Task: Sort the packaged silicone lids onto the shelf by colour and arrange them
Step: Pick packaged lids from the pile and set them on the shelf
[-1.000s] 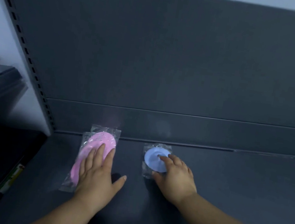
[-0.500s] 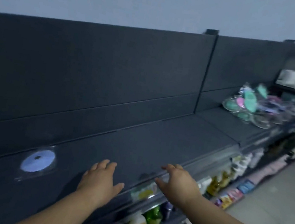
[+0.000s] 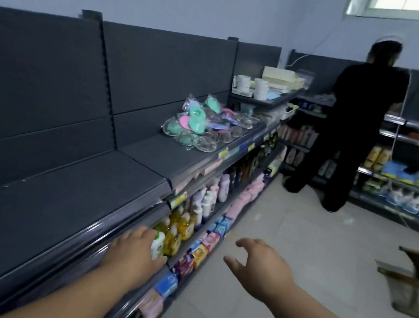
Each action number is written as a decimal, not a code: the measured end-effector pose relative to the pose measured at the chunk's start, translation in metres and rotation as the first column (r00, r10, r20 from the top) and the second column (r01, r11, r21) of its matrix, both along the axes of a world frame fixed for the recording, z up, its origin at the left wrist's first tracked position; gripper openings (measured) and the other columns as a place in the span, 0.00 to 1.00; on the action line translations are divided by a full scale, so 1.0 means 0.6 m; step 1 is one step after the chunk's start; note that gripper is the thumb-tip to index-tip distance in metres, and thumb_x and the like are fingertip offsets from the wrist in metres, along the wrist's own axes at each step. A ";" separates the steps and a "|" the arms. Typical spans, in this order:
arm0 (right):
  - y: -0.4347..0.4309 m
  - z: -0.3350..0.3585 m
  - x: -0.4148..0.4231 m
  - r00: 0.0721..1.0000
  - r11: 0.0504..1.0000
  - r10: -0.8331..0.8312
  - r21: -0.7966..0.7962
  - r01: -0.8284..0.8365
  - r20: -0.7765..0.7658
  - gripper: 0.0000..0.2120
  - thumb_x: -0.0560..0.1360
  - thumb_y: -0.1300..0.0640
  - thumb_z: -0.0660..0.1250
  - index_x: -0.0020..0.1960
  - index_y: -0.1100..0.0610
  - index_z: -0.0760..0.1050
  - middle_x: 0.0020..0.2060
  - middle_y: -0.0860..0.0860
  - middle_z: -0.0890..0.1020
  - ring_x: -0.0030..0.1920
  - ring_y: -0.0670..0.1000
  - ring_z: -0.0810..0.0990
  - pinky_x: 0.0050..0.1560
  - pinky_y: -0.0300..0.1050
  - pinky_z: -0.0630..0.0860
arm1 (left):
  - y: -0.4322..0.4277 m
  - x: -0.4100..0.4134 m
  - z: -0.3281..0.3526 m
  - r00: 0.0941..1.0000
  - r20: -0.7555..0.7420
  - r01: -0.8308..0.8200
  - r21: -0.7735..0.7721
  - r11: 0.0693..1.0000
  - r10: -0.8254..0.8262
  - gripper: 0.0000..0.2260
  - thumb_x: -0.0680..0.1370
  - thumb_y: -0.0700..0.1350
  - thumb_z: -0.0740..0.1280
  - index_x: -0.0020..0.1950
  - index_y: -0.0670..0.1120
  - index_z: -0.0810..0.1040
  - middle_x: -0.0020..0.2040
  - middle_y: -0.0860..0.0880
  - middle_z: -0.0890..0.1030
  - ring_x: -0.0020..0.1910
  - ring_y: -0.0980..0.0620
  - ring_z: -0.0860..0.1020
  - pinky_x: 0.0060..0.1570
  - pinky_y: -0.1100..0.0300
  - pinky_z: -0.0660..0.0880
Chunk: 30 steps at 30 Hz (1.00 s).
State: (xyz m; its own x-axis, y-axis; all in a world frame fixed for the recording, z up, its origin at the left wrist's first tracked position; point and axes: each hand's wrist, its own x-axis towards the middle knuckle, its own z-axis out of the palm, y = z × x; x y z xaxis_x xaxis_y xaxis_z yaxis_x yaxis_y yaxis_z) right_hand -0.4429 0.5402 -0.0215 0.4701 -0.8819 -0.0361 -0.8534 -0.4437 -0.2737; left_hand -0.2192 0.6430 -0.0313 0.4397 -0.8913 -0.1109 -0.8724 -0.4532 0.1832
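Observation:
A heap of packaged silicone lids [image 3: 202,125], green, pink, blue and clear in plastic bags, lies on the dark shelf [image 3: 69,193] further along to the right. My left hand [image 3: 133,253] hovers over the shelf's front edge, fingers relaxed, holding nothing. My right hand [image 3: 258,265] is out over the aisle floor, fingers loosely curled and spread, also holding nothing. The pink and blue lids from before are out of view to the left.
Lower shelves [image 3: 193,226] hold bottles and packets. A person in black [image 3: 353,125] stands at the far shelving. A brown basket [image 3: 416,285] sits on the tiled floor at the right. White cups [image 3: 251,85] stand on a raised shelf beyond the heap.
Both hands left the pink and blue lids on the shelf and came away with nothing. My view swung right along the aisle, bringing the heap of lids and the other person into sight.

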 end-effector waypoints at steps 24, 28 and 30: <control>-0.724 -0.031 0.088 0.997 0.995 -0.048 0.081 0.053 -0.057 0.27 0.74 0.33 0.58 0.67 0.45 0.68 0.63 0.48 0.74 0.61 0.52 0.75 0.58 0.47 0.74 | -0.783 0.106 -0.020 0.994 -0.067 0.083 -0.128 0.988 -0.092 0.26 0.77 0.60 0.61 0.72 0.53 0.63 0.70 0.53 0.66 0.69 0.50 0.65 0.66 0.55 0.63; -0.869 -0.038 0.118 0.996 0.996 0.080 0.054 -0.078 -0.043 0.27 0.74 0.34 0.59 0.68 0.45 0.67 0.63 0.49 0.74 0.61 0.52 0.75 0.56 0.47 0.74 | -0.887 0.117 -0.025 0.998 -0.063 -0.026 -0.193 0.981 0.014 0.28 0.76 0.61 0.62 0.73 0.51 0.63 0.72 0.51 0.66 0.70 0.49 0.65 0.68 0.54 0.64; -0.941 -0.033 0.133 0.986 0.986 0.162 0.044 -0.161 -0.035 0.27 0.74 0.34 0.59 0.69 0.46 0.67 0.63 0.49 0.74 0.60 0.51 0.75 0.55 0.46 0.74 | -0.933 0.120 -0.024 0.993 -0.076 -0.107 -0.211 0.972 0.093 0.28 0.76 0.60 0.62 0.73 0.51 0.63 0.71 0.51 0.66 0.69 0.49 0.66 0.67 0.53 0.66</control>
